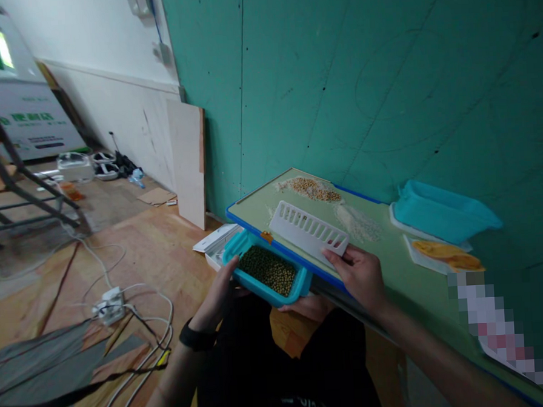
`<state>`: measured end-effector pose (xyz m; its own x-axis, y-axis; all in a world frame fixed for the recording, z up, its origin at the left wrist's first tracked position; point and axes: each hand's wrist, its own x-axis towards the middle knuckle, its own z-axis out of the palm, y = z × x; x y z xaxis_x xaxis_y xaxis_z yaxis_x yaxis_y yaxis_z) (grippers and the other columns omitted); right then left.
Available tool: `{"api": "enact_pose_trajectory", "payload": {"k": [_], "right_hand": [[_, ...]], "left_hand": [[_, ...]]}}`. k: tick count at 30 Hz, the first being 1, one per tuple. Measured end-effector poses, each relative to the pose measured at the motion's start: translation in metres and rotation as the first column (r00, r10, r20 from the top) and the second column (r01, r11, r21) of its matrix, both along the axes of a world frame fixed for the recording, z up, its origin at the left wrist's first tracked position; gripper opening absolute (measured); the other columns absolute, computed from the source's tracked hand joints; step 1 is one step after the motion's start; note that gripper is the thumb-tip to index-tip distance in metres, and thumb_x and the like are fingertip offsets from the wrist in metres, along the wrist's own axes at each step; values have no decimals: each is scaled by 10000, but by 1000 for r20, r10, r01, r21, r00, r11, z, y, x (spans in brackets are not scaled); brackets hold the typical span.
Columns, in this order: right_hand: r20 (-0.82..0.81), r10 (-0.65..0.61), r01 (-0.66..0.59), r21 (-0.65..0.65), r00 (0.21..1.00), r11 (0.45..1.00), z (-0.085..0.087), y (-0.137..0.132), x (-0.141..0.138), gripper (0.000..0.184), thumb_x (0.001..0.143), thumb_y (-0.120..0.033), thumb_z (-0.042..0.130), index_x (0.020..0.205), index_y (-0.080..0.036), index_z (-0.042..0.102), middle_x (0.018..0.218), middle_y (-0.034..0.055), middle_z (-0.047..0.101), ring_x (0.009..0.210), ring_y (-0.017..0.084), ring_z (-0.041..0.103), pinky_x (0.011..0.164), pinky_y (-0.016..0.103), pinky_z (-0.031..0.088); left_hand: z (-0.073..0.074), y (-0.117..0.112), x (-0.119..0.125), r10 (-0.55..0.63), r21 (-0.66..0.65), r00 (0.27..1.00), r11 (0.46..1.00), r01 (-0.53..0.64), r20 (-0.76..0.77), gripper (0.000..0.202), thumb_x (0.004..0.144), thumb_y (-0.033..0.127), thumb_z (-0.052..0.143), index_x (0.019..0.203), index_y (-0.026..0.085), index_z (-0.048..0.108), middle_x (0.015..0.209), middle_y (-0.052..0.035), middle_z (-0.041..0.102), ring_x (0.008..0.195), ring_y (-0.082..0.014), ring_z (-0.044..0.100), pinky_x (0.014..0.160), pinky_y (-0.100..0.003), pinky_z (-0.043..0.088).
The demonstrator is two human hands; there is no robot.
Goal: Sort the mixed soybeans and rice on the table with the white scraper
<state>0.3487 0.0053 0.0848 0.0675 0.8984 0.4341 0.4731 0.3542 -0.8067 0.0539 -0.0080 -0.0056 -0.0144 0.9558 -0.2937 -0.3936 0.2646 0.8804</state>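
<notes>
My left hand grips the left end of a turquoise plastic tub, held below the table's near edge. Dark green beans fill its left part, and paler tan beans lie at the right. Between the thumb and fingers of my right hand is a white slotted plastic strip, resting at the tabletop's near edge. Beyond the strip, a heap of yellowish beans mixed with white grains lies on the table. A separate patch of white grains spreads to its right.
The pale green tabletop has a blue rim and stands against a green wall. A second turquoise tub and a yellow-orange item on a white tray are to the right. White cables and a power strip lie on the floor.
</notes>
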Motion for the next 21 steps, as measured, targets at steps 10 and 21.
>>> {"api": "enact_pose_trajectory", "payload": {"k": [10,21], "right_hand": [[-57,103,-105,-21,993,994,-3,14,-9,278,862,-464,818,946,-205,877,983,97,877,888,333,849,806,413,683],[-202,-146,152,14,968,988,22,88,57,519,632,-599,936,891,-163,829,890,114,856,907,339,826,809,422,659]], "left_hand": [[-1,0,-2,-4,23,1000,1000,4,1,638,946,660,712,1405,217,676,1361,-138,798,1147,-355,788,910,-502,690],[-2,1,-2,38,-50,999,998,-39,-16,568,1008,567,677,1455,220,635,1288,-146,820,1044,-322,819,829,-447,712]]}}
